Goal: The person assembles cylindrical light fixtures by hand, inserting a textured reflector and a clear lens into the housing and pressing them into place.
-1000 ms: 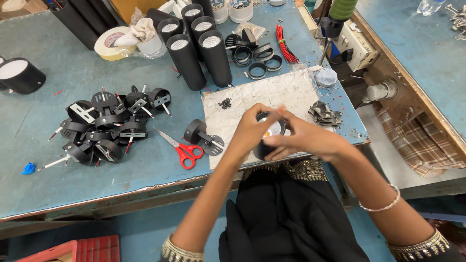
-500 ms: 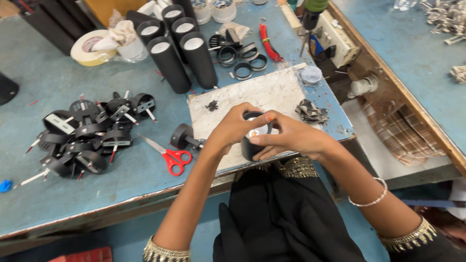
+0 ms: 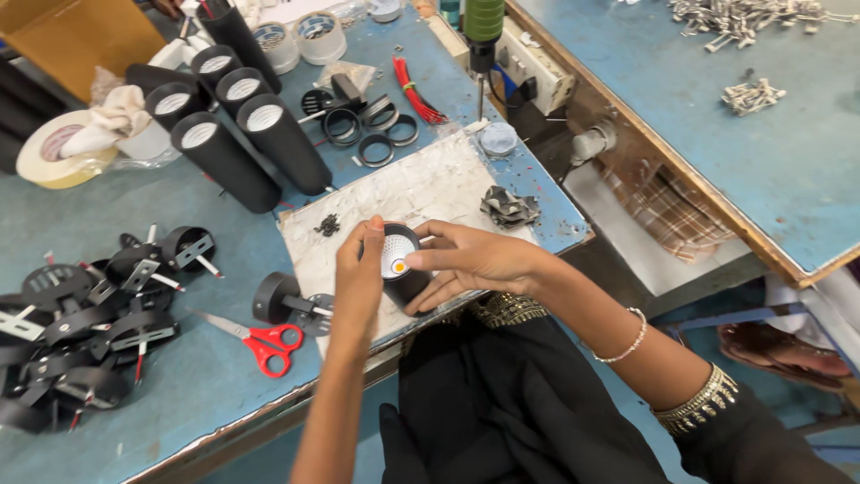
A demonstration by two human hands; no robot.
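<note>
Black lamp housing | being gripped by left hand and right hand | keeping level over surface, pressing orange centre gently.

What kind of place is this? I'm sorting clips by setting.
Probably a small lamp-assembly workshop: both hands hold a black spotlight housing, with black tube housings, loose bracket parts and an electric screwdriver on the workbench.

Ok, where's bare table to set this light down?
Bare blue table lies between the red scissors and the near edge. The white mat is open toward the crumpled scrap. Crowded: the bracket pile and the black tubes.
</note>
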